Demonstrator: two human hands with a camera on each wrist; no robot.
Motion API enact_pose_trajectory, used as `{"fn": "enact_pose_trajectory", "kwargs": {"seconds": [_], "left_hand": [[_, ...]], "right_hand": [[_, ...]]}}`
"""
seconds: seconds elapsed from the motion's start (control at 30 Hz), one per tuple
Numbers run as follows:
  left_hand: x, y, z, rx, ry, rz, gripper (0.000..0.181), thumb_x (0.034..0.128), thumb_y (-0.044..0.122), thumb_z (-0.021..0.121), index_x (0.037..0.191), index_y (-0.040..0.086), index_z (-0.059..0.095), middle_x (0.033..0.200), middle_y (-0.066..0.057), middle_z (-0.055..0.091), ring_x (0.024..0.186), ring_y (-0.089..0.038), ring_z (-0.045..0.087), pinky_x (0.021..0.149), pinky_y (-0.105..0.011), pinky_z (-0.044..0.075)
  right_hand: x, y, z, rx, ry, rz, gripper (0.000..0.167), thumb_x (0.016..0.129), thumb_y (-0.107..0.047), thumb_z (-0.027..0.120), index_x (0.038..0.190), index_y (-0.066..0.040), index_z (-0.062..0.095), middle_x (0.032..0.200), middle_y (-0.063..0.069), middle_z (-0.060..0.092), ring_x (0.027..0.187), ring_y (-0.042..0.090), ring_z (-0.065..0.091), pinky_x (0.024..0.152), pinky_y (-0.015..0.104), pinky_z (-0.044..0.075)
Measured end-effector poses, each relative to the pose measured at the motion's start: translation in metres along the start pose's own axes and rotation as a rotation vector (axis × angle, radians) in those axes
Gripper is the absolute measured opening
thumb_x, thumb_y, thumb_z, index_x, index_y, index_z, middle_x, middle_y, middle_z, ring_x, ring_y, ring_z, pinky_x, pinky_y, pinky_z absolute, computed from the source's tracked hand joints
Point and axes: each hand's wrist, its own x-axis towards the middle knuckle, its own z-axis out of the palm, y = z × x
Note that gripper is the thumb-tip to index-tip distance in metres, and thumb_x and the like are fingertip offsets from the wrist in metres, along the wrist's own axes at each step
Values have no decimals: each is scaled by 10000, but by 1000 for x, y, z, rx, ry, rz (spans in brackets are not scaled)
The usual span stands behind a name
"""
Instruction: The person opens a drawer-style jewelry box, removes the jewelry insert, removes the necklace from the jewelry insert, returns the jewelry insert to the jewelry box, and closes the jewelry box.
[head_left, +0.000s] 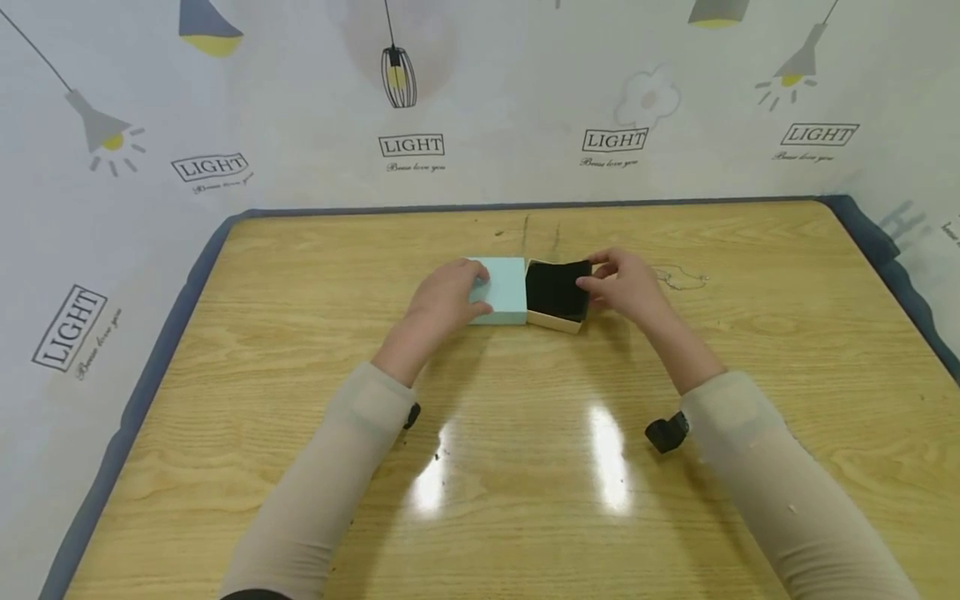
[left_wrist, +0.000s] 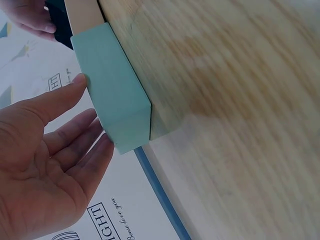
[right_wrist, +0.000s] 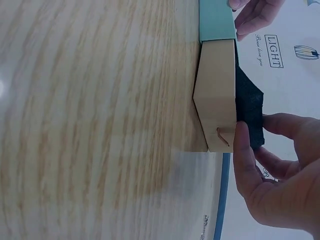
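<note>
A mint-green box sleeve (head_left: 504,290) lies on the table with a cream drawer (right_wrist: 216,90) slid out of its right end. A small ribbon loop (right_wrist: 223,136) hangs from the drawer's outer end. My left hand (head_left: 447,296) rests on the sleeve's left part, thumb and fingertips touching its upper edges. At the drawer's outer end, my right hand (head_left: 621,285) pinches a black pad (head_left: 557,289) between thumb and fingers. The pad's outer part is raised above the drawer walls. What lies under the pad is hidden.
A thin silver chain (head_left: 681,278) lies on the wooden table (head_left: 517,433), to the right of my right hand. Behind the table's blue edge (head_left: 420,207) stands a wall (head_left: 517,92) printed with lamps and lettering. Each sleeve cuff carries a black device (head_left: 666,433).
</note>
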Motion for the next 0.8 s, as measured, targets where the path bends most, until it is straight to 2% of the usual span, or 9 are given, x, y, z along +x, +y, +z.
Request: {"fn": "enact_pose_trajectory", "kwargs": {"seconds": [0.23,0.57,0.8], "left_hand": [[1,0,-1,13,-13,-8,523,925,291,720,1377,93,545,1410,-74,565,1318,-253,532,1132,-380,459],[1,1,-2,13,-18,-14,533,922,297,723,1382,96,545,1421,-70,561,1328,-255,526,1142,-385,450],[1,0,-2,11,-14,-10,528,918,294,727,1375,97,549,1416,-75,563,1334,-263,521,1153,-389,441]], "right_hand": [[0,-1,1,-48,-17,-15,519,999,-135,594,1468,15,432,1122,178,563,769,142,701,801,341,640],[-1,-4,4,-73,9,-18,457,984,-125,615,1403,-1,478,1112,175,580,860,282,718,808,365,638],[2,-3,7,-130,17,-24,433,969,-107,637,1371,-4,512,1027,149,581,881,304,701,802,356,633]]}}
